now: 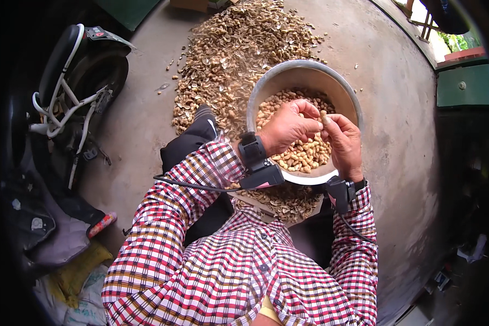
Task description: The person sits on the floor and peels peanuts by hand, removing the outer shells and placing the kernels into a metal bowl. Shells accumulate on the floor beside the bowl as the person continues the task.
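Above a round metal basin (351,98) heaped with unshelled peanuts (304,156), my two hands meet at the fingertips. A small tan peanut (324,114) is pinched there, its upper end showing between the fingers. My left hand (287,128) reaches in from the left with thumb and fingers closed at the peanut. From the other side, my right hand (344,144) presses it with thumb and forefinger. The fingers partly cover the peanut, so I cannot tell whether its shell is cracked.
A wide heap of peanut shells (228,60) spreads over the concrete floor beyond and left of the basin. More shells (290,202) lie between my legs. My dark shoe (204,120) rests beside the heap. A wheeled vehicle (73,92) stands at left, a green cabinet (467,86) at right.
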`<state>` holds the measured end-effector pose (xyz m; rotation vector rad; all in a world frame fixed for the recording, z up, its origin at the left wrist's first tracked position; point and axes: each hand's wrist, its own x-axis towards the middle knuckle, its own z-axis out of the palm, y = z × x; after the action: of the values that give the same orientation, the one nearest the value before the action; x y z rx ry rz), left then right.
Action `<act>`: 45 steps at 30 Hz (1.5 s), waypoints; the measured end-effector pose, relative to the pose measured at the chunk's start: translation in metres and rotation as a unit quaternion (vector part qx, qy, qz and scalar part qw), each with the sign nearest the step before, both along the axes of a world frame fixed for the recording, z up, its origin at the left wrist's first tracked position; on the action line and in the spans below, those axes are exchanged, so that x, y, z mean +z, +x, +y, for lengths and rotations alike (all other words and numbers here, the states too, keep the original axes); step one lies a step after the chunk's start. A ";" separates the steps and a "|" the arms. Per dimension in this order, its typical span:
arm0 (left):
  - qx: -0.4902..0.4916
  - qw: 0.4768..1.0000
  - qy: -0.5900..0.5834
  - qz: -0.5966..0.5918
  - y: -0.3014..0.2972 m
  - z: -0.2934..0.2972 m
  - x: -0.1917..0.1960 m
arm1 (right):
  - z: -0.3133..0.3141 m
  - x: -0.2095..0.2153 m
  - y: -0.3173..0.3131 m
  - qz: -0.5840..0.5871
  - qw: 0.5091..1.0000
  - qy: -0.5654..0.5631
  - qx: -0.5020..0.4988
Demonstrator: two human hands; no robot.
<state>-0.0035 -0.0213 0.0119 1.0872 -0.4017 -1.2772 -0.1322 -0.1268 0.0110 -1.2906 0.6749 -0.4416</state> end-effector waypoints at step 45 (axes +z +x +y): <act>-0.144 0.984 -0.037 0.103 0.003 0.002 -0.011 | 0.005 0.002 -0.025 0.019 0.983 -0.107 0.151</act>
<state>-0.0010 -0.0191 0.0005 0.8448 -0.4561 -1.6014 -0.1569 -0.1214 0.0135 -1.5798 0.4602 -0.2435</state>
